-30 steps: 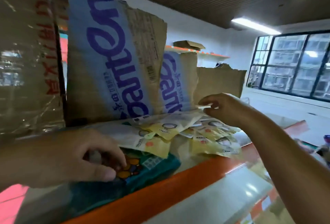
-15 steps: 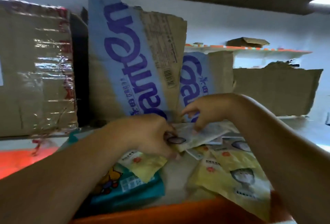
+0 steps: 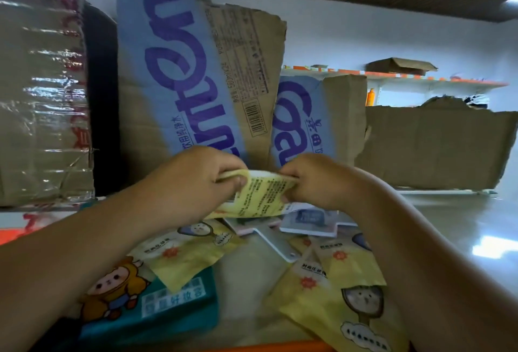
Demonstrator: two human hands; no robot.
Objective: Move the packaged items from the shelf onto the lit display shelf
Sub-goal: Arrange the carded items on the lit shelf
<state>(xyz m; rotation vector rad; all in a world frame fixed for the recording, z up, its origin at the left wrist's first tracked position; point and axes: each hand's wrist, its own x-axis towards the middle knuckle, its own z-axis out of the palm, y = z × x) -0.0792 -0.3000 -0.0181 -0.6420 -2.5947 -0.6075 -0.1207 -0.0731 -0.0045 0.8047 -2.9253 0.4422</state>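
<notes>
- Both hands are busy with the same thing. The left hand point(image 3: 196, 183) and right hand point(image 3: 316, 180) each pinch a top corner of one yellow packet point(image 3: 258, 197), held just above the heap with its printed back facing us.
- The shelf point(image 3: 448, 225) holds the whole pile. The lit display shelf isn't in view, so I'd get a firm grip first and only then turn to find it.
- The cardboard boxes point(image 3: 196, 71) stand right behind the knuckles. Draw the packet toward you rather than up and back, or you'll likely knock one.
- The teal pack point(image 3: 157, 304) sits front left with a packet lying partly on it. It looks bulkier, so it probably wants its own trip.
- The loose yellow packets point(image 3: 344, 295) look thin and slippery. I'd stack a few flat against the held one and grip by the edge seam.
- The white cards point(image 3: 308, 220) in the middle are easy to miss.
</notes>
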